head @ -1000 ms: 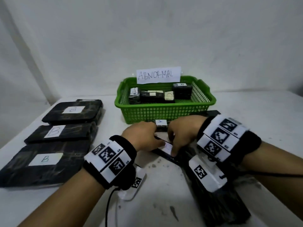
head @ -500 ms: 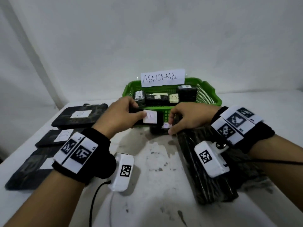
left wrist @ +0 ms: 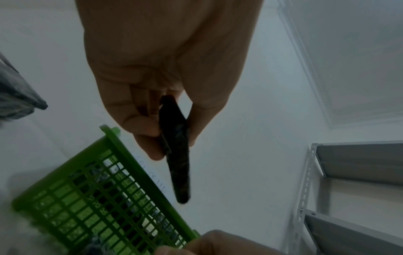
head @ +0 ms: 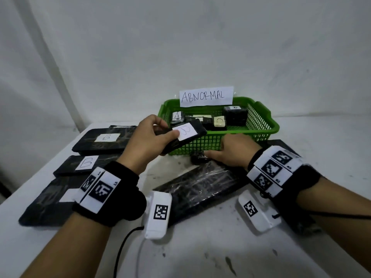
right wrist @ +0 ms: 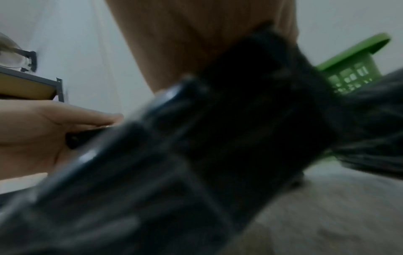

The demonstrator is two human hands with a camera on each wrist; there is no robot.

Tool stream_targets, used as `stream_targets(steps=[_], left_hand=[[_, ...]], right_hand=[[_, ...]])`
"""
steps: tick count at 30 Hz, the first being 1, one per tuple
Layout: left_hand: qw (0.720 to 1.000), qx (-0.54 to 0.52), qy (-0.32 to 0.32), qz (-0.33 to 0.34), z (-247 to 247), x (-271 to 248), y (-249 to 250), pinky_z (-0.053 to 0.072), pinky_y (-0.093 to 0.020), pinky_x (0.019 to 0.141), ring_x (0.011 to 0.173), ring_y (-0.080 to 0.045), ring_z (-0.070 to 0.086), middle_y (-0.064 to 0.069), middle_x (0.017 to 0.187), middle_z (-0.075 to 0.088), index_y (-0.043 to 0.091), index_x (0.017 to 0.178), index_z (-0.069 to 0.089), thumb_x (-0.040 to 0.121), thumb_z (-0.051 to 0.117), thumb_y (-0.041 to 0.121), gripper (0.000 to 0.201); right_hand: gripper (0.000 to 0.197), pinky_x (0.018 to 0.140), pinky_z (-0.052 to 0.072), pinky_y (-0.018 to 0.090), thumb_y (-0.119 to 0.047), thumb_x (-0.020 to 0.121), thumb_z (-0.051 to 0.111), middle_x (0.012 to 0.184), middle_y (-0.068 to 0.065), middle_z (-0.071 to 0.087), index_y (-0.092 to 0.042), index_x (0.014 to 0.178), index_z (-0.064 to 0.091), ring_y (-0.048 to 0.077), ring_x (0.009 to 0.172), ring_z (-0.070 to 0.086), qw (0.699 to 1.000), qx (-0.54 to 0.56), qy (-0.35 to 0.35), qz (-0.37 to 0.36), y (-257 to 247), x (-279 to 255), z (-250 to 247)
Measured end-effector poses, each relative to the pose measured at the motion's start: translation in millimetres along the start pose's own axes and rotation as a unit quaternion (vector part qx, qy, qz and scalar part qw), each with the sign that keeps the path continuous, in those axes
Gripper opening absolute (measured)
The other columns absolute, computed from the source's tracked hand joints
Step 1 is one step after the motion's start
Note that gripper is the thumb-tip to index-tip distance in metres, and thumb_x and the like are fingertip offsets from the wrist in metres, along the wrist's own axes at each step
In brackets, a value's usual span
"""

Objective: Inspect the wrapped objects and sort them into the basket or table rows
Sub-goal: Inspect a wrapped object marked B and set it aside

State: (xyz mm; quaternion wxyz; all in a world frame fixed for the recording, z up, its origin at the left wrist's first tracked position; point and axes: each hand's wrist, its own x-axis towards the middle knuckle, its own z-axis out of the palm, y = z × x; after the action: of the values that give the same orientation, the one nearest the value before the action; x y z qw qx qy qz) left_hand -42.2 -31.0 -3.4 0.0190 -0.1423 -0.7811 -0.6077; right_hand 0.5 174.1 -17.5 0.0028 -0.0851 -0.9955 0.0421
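My left hand (head: 152, 137) pinches a thin black wrapped object (head: 186, 133) with a white label, holding it just above the front left rim of the green basket (head: 261, 133). In the left wrist view the thin black wrapped object (left wrist: 176, 155) shows edge-on between thumb and fingers. My right hand (head: 228, 153) lies low on the table in front of the basket, its fingertips on a small black wrapped object (head: 197, 159). The grip itself is hidden. The right wrist view is blurred by a large black wrapped object (right wrist: 196, 155).
The basket carries an "ABNORMAL" sign (head: 206, 96) and holds several wrapped pieces. Three flat black packages marked B (head: 104, 141) (head: 86, 163) (head: 50, 199) lie in a row at the left. A long wrapped package (head: 200, 187) lies under my right wrist, and another dark package (head: 285, 145) sits beside the basket.
My left hand has picked the thin labelled object off the table and raised it to the basket's front left rim. My right hand has let go of it and dropped beside the small object.
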Motion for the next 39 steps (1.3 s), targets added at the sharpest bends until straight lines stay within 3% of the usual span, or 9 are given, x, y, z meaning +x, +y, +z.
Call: stream_targets(steps=[5, 11, 16, 19, 22, 26, 32, 36, 39], left_hand=[[0.998, -0.021, -0.044, -0.027, 13, -3, 3, 0.054, -0.026, 0.047, 0.073, -0.016, 0.064, -0.004, 0.095, 0.058, 0.016, 0.11, 0.052, 0.09, 0.07, 0.012, 0.027], [0.991, -0.072, -0.1, -0.045, 26, -4, 12, 0.062, -0.035, 0.056, 0.088, -0.017, 0.069, -0.005, 0.111, 0.064, 0.013, 0.124, 0.051, 0.094, 0.063, 0.006, 0.033], [0.991, -0.107, -0.081, -0.009, 44, 4, 22, 0.059, -0.031, 0.062, 0.082, -0.015, 0.071, -0.002, 0.097, 0.072, 0.012, 0.107, 0.058, 0.089, 0.07, 0.009, 0.022], [0.984, -0.174, -0.047, 0.0, 59, 9, 29, 0.059, -0.025, 0.062, 0.074, -0.01, 0.071, 0.001, 0.085, 0.073, 0.015, 0.098, 0.057, 0.089, 0.071, 0.014, 0.017], [0.984, -0.17, -0.051, 0.0, 69, 15, 30, 0.058, -0.027, 0.07, 0.08, -0.01, 0.071, 0.004, 0.087, 0.074, 0.018, 0.092, 0.062, 0.091, 0.07, 0.026, 0.011], [0.986, -0.146, -0.078, 0.007, 71, 20, 24, 0.052, -0.029, 0.072, 0.099, -0.012, 0.07, 0.007, 0.107, 0.073, 0.021, 0.115, 0.066, 0.091, 0.069, 0.032, 0.027], [0.978, -0.2, -0.03, 0.056, 62, 25, 19, 0.055, -0.025, 0.058, 0.083, -0.017, 0.072, -0.003, 0.107, 0.07, 0.015, 0.129, 0.049, 0.086, 0.073, 0.011, 0.049], [0.981, -0.168, -0.087, 0.044, 64, 18, 18, 0.057, -0.027, 0.056, 0.069, -0.016, 0.07, 0.0, 0.095, 0.071, 0.008, 0.122, 0.052, 0.09, 0.068, 0.012, 0.035], [0.98, -0.158, -0.103, 0.054, 68, 18, 23, 0.056, -0.026, 0.053, 0.064, -0.016, 0.069, -0.001, 0.092, 0.071, 0.009, 0.114, 0.053, 0.092, 0.067, 0.012, 0.026]], right_hand=[[0.051, 0.05, 0.034, 0.027, -0.051, 0.099, 0.056, 0.067, 0.004, 0.052, -0.011, 0.067, 0.051, 0.02, 0.064, 0.052, 0.998, 0.027, -0.042, 0.022, 18, 0, 10], [0.046, 0.065, 0.056, 0.032, -0.043, 0.105, 0.048, 0.089, 0.011, 0.074, -0.004, 0.095, 0.07, 0.027, 0.075, 0.072, 0.993, 0.115, -0.003, -0.004, 21, -9, -17], [0.049, 0.058, 0.056, 0.028, -0.053, 0.105, 0.041, 0.092, 0.007, 0.078, -0.013, 0.105, 0.069, 0.019, 0.069, 0.068, 0.886, 0.464, -0.019, -0.003, 18, -16, -50], [0.04, 0.066, 0.06, 0.031, -0.052, 0.095, 0.061, 0.093, 0.003, 0.075, -0.016, 0.11, 0.067, 0.017, 0.076, 0.073, 0.867, 0.497, -0.02, -0.037, 19, -14, -51], [0.028, 0.068, 0.062, 0.031, -0.026, 0.088, 0.077, 0.092, 0.002, 0.075, -0.011, 0.107, 0.062, 0.018, 0.08, 0.073, 0.841, 0.539, -0.004, -0.049, 25, -9, -48], [0.014, 0.075, 0.061, 0.038, -0.01, 0.091, 0.071, 0.089, 0.004, 0.075, -0.013, 0.103, 0.064, 0.018, 0.071, 0.072, 0.81, 0.585, 0.005, -0.041, 37, -6, -51], [0.021, 0.062, 0.061, 0.031, -0.007, 0.097, 0.059, 0.101, 0.023, 0.069, 0.005, 0.114, 0.064, 0.022, 0.063, 0.068, 0.798, 0.601, 0.029, -0.017, 47, -5, -52], [0.008, 0.056, 0.054, 0.026, -0.008, 0.093, 0.066, 0.089, 0.007, 0.067, -0.01, 0.101, 0.068, 0.018, 0.065, 0.061, 0.792, 0.605, 0.082, -0.025, 44, -6, -50], [0.024, 0.054, 0.051, 0.025, -0.018, 0.082, 0.082, 0.086, 0.0, 0.07, -0.014, 0.102, 0.07, 0.013, 0.065, 0.063, 0.805, 0.579, 0.127, -0.034, 43, -2, -45]])
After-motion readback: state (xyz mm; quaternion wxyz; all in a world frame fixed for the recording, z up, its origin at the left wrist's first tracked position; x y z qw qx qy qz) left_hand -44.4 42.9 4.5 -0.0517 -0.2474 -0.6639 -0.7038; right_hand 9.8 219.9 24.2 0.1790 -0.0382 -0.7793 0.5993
